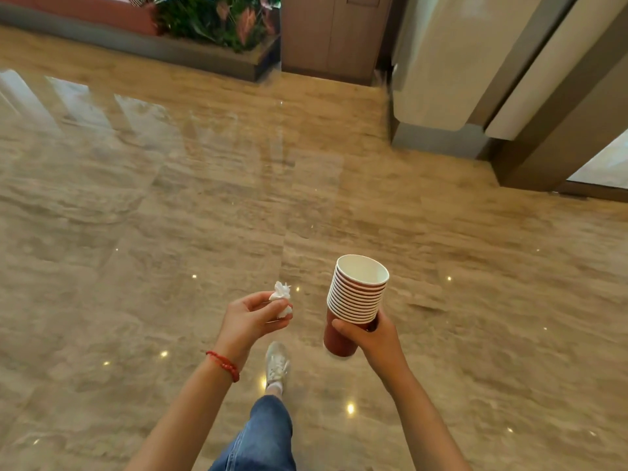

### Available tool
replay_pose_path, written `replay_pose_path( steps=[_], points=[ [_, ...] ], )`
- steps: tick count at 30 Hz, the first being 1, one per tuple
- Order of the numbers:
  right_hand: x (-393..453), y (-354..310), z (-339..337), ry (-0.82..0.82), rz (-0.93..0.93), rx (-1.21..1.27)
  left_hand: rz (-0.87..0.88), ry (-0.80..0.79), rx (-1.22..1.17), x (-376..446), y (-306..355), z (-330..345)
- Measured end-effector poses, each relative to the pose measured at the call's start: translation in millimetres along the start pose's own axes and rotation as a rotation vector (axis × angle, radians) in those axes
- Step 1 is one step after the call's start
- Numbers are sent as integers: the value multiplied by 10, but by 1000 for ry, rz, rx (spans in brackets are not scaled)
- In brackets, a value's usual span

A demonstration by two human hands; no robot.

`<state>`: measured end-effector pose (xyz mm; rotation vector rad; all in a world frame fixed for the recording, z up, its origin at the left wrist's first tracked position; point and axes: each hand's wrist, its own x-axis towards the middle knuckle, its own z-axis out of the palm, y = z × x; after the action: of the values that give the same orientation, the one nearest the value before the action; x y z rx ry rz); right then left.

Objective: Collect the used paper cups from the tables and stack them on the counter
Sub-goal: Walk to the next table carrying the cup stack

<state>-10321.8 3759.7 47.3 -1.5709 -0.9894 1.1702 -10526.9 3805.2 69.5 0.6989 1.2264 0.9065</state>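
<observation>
Low in the frame, the right hand (pixel 372 334) grips the nested paper cups (pixel 355 300) near their base, keeping them upright; the left hand (pixel 249 317) pinches a crumpled tissue (pixel 281 298) apart.

The person is wearing no sleeves on the forearms, which are showing bare down to the hands. The left wrist is carrying a red beaded bracelet (pixel 223 365). One leg is showing blue denim jeans (pixel 263 436), and the foot is wearing a white lace-up sneaker (pixel 277 363) over a pale sock.
</observation>
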Motion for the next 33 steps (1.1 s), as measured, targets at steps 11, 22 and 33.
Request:
replay_pose_path(
  steps=[11,22,33],
  points=[
    [2480,-873,285,110,-28,50,42,-68,52,2328,1544,357],
    [4738,-1548,-11,132,-56,77,38,-90,73,4313,2557,1156],
    [7270,-2504,-499,60,-78,80,86,-34,42,6302,3880,2184]
  ],
)
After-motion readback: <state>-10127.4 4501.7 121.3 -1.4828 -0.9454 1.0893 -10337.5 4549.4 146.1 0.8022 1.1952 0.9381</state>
